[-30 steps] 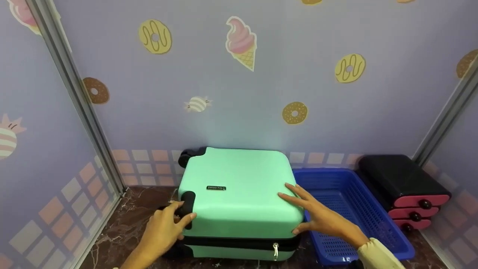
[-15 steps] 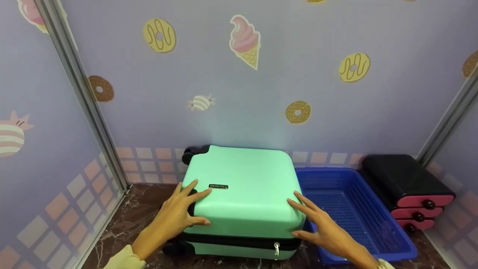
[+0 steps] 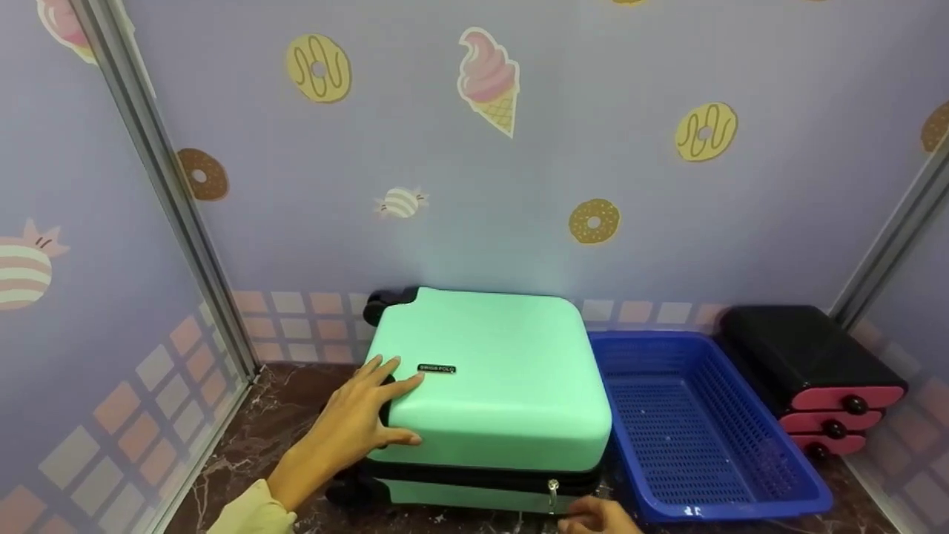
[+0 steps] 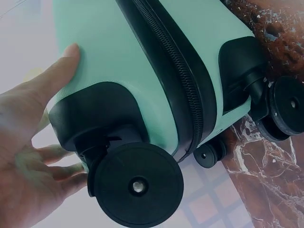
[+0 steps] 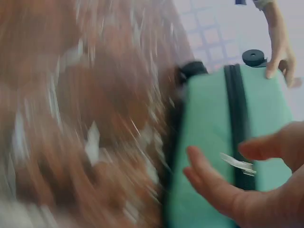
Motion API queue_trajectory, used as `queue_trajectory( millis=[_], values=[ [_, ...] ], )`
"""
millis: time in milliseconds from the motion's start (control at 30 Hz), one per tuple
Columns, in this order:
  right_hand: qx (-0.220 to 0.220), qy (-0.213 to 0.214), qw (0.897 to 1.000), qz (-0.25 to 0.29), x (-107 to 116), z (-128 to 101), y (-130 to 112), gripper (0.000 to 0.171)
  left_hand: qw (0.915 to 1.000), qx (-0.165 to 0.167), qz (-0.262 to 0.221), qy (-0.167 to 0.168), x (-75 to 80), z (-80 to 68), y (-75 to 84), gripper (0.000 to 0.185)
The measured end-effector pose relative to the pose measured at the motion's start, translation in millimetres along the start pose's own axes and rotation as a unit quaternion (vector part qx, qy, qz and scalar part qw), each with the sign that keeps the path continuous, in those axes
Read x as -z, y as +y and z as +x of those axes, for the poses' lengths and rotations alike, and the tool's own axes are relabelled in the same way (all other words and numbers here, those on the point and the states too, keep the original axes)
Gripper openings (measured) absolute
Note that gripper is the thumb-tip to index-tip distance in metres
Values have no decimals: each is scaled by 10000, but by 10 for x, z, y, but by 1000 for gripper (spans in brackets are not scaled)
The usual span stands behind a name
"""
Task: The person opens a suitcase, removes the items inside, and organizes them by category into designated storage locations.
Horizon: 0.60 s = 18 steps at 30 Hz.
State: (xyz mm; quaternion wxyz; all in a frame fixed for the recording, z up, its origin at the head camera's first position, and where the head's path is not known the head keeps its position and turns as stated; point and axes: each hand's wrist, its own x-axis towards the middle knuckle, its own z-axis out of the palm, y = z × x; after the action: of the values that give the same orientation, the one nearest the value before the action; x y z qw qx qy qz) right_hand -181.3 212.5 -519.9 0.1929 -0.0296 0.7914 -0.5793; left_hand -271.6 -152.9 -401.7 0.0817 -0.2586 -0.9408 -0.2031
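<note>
A mint-green hard-shell suitcase (image 3: 489, 348) lies flat with its zipper side towards me. My left hand (image 3: 356, 411) rests on its near left corner, fingers spread on the top and thumb on the front face. The left wrist view shows that thumb beside a black wheel (image 4: 140, 185) and the zipper (image 4: 180, 71). Low at the front right, my right hand (image 3: 597, 515) is beside the metal zipper pull (image 3: 553, 495). In the right wrist view, its thumb and fingers stand apart on either side of the zipper pull (image 5: 237, 163); blur hides whether they touch it.
A blue perforated basket (image 3: 630, 460) stands right of the suitcase. Beyond it is a black drawer unit (image 3: 815, 348) with pink fronts. A patterned wall (image 3: 415, 148) rises close behind the suitcase, above a dark red marbled surface (image 3: 259, 437).
My left hand has shifted from the black corner wheel up onto the suitcase top. The right hand has left the suitcase's right edge and dropped to the zipper pull at the front.
</note>
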Motion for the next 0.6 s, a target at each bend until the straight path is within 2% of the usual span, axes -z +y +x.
queue_trajectory(
  millis=[67,167,233,267,333,400,500,600],
  values=[
    [-396,-88,9949,926,-74,72,26,50,10000,-40,-27,-9,-12,6,0,83],
    [-507,-17,9736,2226,-189,120,6,48,9999,-99,-57,26,-26,18,2,83],
    [-494,184,9614,2702,-242,136,-27,42,9999,-120,-77,64,-31,25,4,82],
    [-488,294,9564,2863,-262,137,-43,36,9999,-129,-88,74,-32,27,5,82],
    [-406,443,9550,2904,-290,135,-59,29,9998,-146,-85,77,-32,26,5,82],
    [-371,374,9527,2992,-308,134,-51,23,9998,-142,-70,73,-31,23,1,82],
    [-145,-175,9471,3201,-336,156,-16,19,9999,-94,-13,99,-22,9,-4,82],
    [-20,-851,9311,3546,-384,213,9,15,10000,-34,-24,78,-10,-2,-3,83]
  ],
)
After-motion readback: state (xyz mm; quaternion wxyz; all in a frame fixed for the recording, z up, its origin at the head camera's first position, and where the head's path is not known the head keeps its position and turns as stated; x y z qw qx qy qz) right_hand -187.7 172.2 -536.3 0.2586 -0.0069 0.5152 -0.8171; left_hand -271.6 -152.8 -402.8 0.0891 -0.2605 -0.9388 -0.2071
